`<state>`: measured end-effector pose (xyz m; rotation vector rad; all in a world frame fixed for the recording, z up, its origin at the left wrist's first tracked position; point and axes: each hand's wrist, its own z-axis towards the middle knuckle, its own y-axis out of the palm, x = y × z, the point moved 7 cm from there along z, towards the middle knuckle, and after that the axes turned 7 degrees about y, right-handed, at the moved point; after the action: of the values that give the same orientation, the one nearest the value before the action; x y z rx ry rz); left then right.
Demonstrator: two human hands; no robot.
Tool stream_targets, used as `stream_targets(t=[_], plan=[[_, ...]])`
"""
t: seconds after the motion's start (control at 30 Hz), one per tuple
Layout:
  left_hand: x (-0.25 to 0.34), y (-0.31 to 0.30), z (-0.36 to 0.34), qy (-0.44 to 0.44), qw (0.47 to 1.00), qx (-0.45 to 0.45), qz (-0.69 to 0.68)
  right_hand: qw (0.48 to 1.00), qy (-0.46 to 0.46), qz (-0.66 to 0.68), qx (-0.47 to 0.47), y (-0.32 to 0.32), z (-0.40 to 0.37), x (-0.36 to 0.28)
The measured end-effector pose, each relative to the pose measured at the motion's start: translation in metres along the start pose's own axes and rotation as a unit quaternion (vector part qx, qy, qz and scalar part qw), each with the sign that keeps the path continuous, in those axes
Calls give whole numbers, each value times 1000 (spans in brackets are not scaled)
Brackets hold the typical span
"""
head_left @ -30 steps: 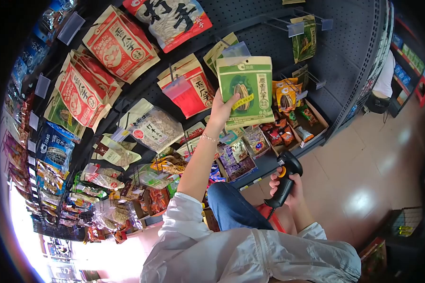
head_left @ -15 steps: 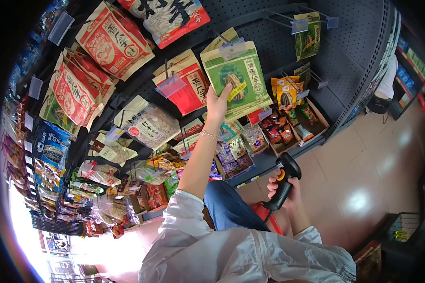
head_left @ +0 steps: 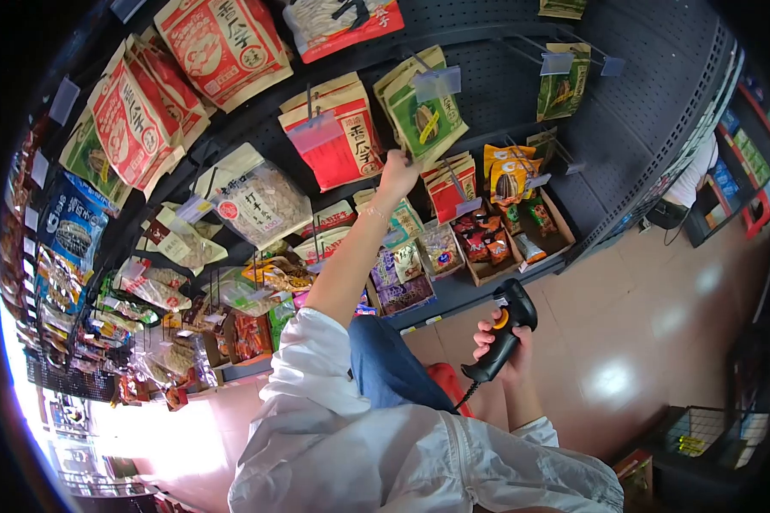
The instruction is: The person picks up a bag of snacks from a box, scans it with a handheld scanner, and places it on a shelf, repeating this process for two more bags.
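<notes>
My left hand reaches up to the rack, its fingers closed at the lower left corner of a green sunflower seed bag. The bag hangs tilted on a hook, partly behind a clear price tag holder. Part of the fingers is hidden at the bag's edge. Just left of it hangs a red and kraft-paper seed bag. Lower down, over the floor, my right hand is wrapped around a black barcode scanner with an orange button, its coiled cord trailing down.
More red seed bags and a clear nut bag hang on the left. Below are open boxes of small wrapped snacks and orange bags. Hooks jut from the dark pegboard. A wire basket stands lower right.
My left hand has slid from the front of the green bag to its lower corner, and the bag has moved back toward the rack. The scanner stays in my right hand.
</notes>
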<state>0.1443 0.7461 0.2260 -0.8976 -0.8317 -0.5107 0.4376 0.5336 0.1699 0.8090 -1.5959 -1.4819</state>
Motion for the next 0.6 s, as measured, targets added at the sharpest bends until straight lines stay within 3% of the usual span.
stream_targets(t=[0.07, 0.13, 0.23, 0.27, 0.33, 0.4, 0.5, 0.53, 0.6], plan=[[11, -3, -32, -58, 985, -162, -6, 1000, 6, -4, 3, -1, 1, 5], [25, -8, -74, -112, 937, -325, -67, 1000, 16, -2, 13, -3, 4, 12], [17, -21, -134, -105, 892, -426, -111, 998, 58, 0, 22, -3, 12, 27], [8, -31, -147, -121, 898, -404, -123, 997, 78, 5, 18, -2, 16, 32], [-6, -45, -193, -112, 861, -487, -95, 992, 124, -8, 35, -2, 22, 46], [-35, -61, -228, -112, 874, -462, -105, 991, 129, 15, 21, 0, 27, 55], [-58, -89, -284, -2, 905, -425, -13, 981, 192, 12, 11, 0, 30, 79], [-63, -100, -300, -22, 917, -398, -17, 980, 198, 18, -6, 0, 31, 85], [-83, -114, -345, -129, 861, -484, 88, 971, 237, 14, 10, -8, 34, 98]])
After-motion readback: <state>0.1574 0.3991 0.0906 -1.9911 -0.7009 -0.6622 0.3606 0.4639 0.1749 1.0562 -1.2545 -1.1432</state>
